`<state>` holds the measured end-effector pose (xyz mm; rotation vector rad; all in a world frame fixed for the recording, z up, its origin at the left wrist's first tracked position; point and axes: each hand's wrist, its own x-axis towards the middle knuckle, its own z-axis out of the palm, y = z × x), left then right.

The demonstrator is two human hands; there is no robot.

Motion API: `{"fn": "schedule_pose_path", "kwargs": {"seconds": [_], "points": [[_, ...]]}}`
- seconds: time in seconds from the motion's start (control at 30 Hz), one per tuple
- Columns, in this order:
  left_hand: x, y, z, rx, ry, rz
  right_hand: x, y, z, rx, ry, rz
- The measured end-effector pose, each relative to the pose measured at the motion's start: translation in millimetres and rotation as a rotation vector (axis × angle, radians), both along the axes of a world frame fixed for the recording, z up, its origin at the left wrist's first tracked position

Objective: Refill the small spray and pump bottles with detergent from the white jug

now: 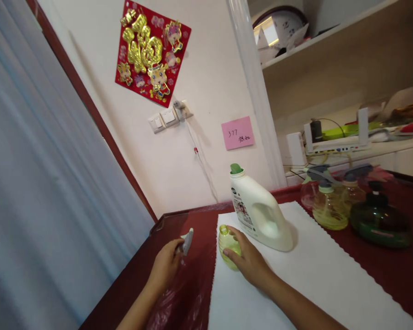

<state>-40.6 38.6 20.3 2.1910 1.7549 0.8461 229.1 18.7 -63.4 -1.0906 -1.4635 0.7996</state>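
My right hand [247,260] is wrapped round a small yellow, see-through spray bottle [223,243] with an uncovered neck, upright on the white cloth [242,300]. My left hand [165,265] is closed on a grey-and-white spray head [187,241], held above the dark red table to the left of the bottle. Fingers cover most of the spray head. Just behind my right hand stands a large pale jug [261,213] with a handle. A green piece [236,168] sits in the mouth of its neck.
Several spray bottles, including a yellow one [330,211], and a dark green pump bottle [380,220] stand at the right on the red table [192,284]. A blue curtain [62,160] hangs at the left. Behind are a wall with a plugged-in cord [196,150] and a shelf [325,43].
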Motion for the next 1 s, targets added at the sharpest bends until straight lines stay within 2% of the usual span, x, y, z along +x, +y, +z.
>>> {"fn": "schedule_pose_path", "kwargs": {"seconds": [0.13,0.27,0.43,0.57,0.73,0.83,1.0], "points": [[25,-10,30.6,0.019,-0.265,-0.089,-3,2,-6.1,0.018,0.005,-0.009],[66,-21,57.9,0.010,-0.721,-0.187,-4,3,-10.5,0.033,0.004,-0.013],[107,-24,77.7,0.024,-1.005,-0.214,-5,5,-15.9,0.035,-0.005,-0.028],[122,-19,86.2,0.030,-1.151,-0.243,-6,12,-26.3,0.038,-0.013,-0.018],[134,-15,92.9,0.075,-1.274,-0.188,-4,21,-43.0,0.102,-0.016,-0.005],[140,-13,90.3,0.073,-1.333,-0.168,1,23,-46.2,0.077,-0.075,0.036],[138,-5,76.7,0.079,-1.343,-0.167,7,22,-46.7,0.015,-0.133,0.051]]}}
